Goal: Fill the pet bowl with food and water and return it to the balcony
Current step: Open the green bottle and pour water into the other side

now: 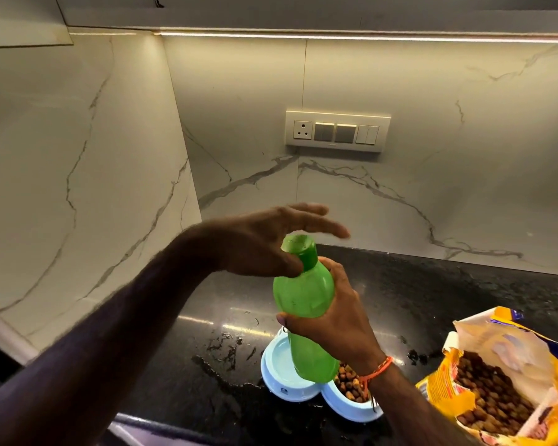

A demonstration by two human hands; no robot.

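Note:
A green plastic bottle with a green cap is held upright above the counter, and my right hand grips its body. My left hand is at the cap, thumb against its side and fingers spread out over the top. Below the bottle a light blue double pet bowl sits on the black counter. Its left well looks wet or holds water, partly hidden by the bottle. Brown kibble fills its right well.
An open yellow bag of kibble lies at the right on the black granite counter. Water is splashed on the counter left of the bowl. A marble wall with a switch panel stands behind, and a side wall closes off the left.

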